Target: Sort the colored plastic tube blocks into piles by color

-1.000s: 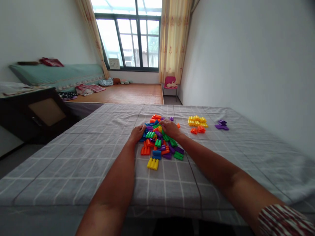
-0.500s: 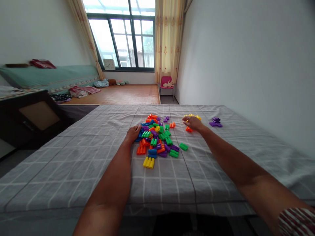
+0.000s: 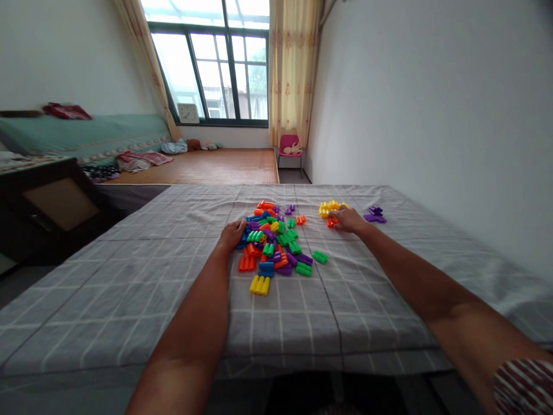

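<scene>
Bench [image 3: 276,328]: covered in grey checked cloth, carrying every piece.
Mixed heap [image 3: 270,235]: glossy plastic pieces like joined tubes, in orange, blue, green, purple and yellow, lying at all angles near the bench's middle.
Clock [image 3: 188,113]: square and pale, dial marks too small to read.
Right hand [image 3: 349,219]: reaches forward, fingers bent down to the orange pieces [image 3: 332,222]; whether this grip is clamped on one, I cannot tell.
Left hand [image 3: 233,233]: fingers curled at the heap's left edge, by blue pieces [image 3: 244,238]; grip closed or parted, I cannot tell.
Yellow group [image 3: 330,206]: piled just beyond the orange.
Purple group [image 3: 375,214]: right of the right hand, apart.
</scene>
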{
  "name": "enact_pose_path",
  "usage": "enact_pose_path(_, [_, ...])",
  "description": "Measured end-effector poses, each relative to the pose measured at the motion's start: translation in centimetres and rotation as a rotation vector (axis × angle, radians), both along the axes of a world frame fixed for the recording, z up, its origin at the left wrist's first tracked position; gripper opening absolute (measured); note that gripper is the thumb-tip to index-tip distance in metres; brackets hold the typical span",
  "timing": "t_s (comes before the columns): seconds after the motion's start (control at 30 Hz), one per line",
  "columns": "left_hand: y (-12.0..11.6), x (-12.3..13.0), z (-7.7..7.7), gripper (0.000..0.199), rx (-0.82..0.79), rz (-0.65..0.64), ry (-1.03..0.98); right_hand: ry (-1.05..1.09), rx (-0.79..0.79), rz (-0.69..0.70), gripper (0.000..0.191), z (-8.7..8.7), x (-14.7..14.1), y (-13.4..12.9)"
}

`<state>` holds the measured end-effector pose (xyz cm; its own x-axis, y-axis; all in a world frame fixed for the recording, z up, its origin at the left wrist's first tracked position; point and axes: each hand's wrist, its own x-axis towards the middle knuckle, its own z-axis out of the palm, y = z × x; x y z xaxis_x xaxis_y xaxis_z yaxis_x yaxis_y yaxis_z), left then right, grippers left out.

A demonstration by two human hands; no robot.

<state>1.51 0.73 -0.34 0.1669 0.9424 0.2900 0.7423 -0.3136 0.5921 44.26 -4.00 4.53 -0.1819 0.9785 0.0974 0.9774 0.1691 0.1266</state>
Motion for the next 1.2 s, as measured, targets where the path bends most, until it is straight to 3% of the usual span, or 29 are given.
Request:
enact_pose_path(0.07, [0.1,0.0,-0.1,0.057,0.002,-0.001,-0.001,0.03,0.043,0.031,0.036,0.3,-1.0,0.1])
enact_pose_path(0.23, [0.0,0.0,0.0,0.056,0.005,-0.001,-0.003,0.152,0.122,0.291,0.036,-0.1,-6.7,1.0])
enact_pose_path(0.33, [-0.3,0.0,0.2,0.056,0.011,-0.015,0.013,0.125,0.079,0.267,0.037,-1.0,-9.8,1.5])
enact_pose_path(0.43, [-0.5,0.0,0.4,0.055,0.022,-0.024,0.014,0.088,0.083,0.155,0.036,-1.8,-11.0,1.6])
enact_pose_path(0.57, [-0.4,0.0,0.4,0.056,0.007,-0.021,0.012,0.194,0.106,0.047,0.035,-2.5,-10.3,0.8])
enact_pose_path(0.77, [-0.1,0.0,0.1,0.056,-0.001,-0.004,-0.003,0.554,0.034,0.051,0.032,-2.8,-6.8,-2.0])
enact_pose_path(0.93, [-0.1,0.0,0.1,0.056,0.008,-0.012,0.008,0.445,0.042,-0.036,0.048,-2.3,-4.1,-3.0])
enact_pose_path(1.03, [-0.2,0.0,0.3,0.056,0.013,-0.007,0.017,0.445,0.083,0.026,0.044,-2.3,-4.7,-2.7])
enact_pose_path(1.2, [-0.7,0.1,0.7,0.057,0.004,-0.022,0.023,0.434,0.01,0.115,0.037,-1.3,-5.2,-1.4])
